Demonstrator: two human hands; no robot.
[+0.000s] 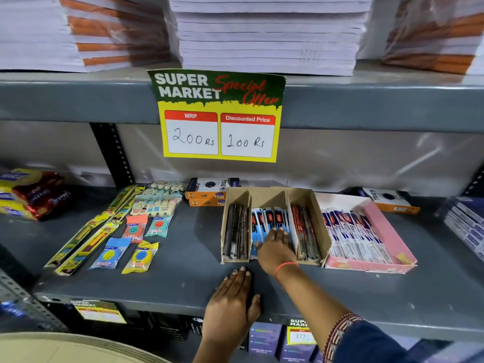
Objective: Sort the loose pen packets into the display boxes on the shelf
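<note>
Grey shelf: right hand presses flat on blue packets in the cardboard box; left hand rests open nearby. Next, probably squaring them.

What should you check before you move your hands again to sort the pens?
1. Right hand in the brown box, on the blue packets in the middle section: ok.
2. Right hand gripping a packet: cannot tell.
3. Left hand flat on the shelf, empty: ok.
4. Dark pens in the left section, red pens in the right, unmixed: ok.
5. Pink box has room: ok.
6. Loose pen packets left to sort: cannot tell.
</note>
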